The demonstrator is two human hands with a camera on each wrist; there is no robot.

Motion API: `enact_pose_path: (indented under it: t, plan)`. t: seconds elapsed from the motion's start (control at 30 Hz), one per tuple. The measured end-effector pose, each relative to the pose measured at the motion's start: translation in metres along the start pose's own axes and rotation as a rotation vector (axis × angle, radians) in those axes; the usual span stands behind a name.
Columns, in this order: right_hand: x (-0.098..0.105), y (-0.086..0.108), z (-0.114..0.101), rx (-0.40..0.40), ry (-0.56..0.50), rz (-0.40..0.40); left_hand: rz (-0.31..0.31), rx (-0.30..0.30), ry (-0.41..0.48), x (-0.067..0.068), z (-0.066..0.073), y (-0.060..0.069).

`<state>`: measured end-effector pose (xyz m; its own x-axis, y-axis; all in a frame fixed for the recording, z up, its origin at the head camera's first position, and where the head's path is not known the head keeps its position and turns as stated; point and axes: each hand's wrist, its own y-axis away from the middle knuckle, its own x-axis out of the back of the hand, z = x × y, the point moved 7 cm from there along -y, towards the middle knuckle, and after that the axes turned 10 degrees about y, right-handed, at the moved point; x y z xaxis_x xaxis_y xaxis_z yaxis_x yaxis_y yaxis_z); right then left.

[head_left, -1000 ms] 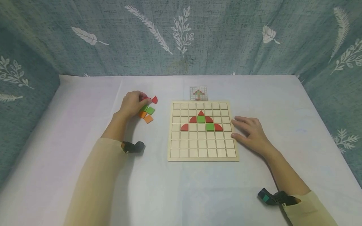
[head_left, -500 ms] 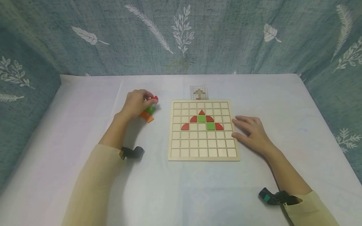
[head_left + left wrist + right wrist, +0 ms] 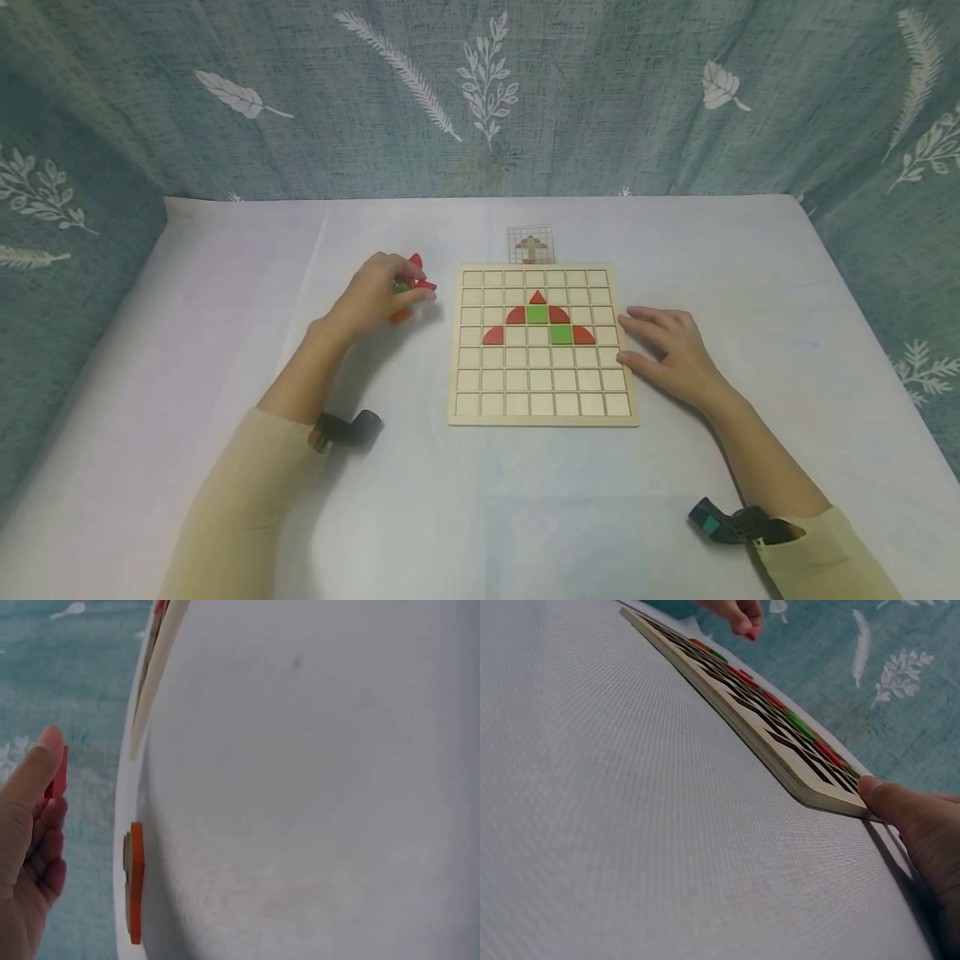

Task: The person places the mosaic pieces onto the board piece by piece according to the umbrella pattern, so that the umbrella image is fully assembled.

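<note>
My left hand (image 3: pixel 375 292) pinches a red tile (image 3: pixel 426 285) between thumb and fingers, lifted off the table; the left wrist view shows the red tile (image 3: pixel 58 776) behind the thumb. Under and beside this hand lie another red tile (image 3: pixel 416 262), a green tile (image 3: pixel 401 287) and an orange tile (image 3: pixel 400 316), partly hidden. To their right is a wooden grid board (image 3: pixel 543 421) with a red triangle (image 3: pixel 537 297), red rounded tiles (image 3: pixel 493 336) and green squares (image 3: pixel 537 314) set in its cells. My right hand (image 3: pixel 671 354) touches the board's right edge with thumb and fingertips, fingers relaxed.
Behind the board's far edge lies a small pattern card (image 3: pixel 531 244) showing a red and green tree-like figure on a grid. A white cloth (image 3: pixel 570 517) covers the table. A teal leaf-print curtain (image 3: pixel 600 100) stands at the back and sides.
The left hand has picked a red tile up from the small pile and moved right with it, towards the board. The right hand stays at the board's edge.
</note>
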<state>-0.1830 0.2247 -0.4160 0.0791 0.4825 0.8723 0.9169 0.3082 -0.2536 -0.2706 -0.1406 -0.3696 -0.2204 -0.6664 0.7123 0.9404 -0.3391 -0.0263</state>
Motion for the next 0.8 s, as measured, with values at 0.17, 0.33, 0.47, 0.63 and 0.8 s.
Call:
enact_pose_path:
  t: [0.17, 0.33, 0.47, 0.63, 0.8]
  plan:
    - [0.0, -0.001, -0.002, 0.006, -0.013, 0.006, 0.02, -0.077, -0.003, -0.001, 0.009, 0.011]
    - [0.0, 0.0, -0.003, 0.0, -0.016, -0.004, 0.046, -0.191, -0.001, -0.002, 0.019, 0.023]
    - [0.0, 0.0, -0.003, -0.006, -0.008, -0.01, 0.052, -0.255, 0.002, -0.006, 0.029, 0.031]
    - [0.0, 0.0, -0.003, -0.003, -0.004, -0.005, 0.046, -0.329, -0.015, -0.014, 0.042, 0.04]
    - [0.0, 0.0, -0.003, -0.003, 0.006, -0.007, 0.079, -0.401, 0.0, -0.02, 0.055, 0.05]
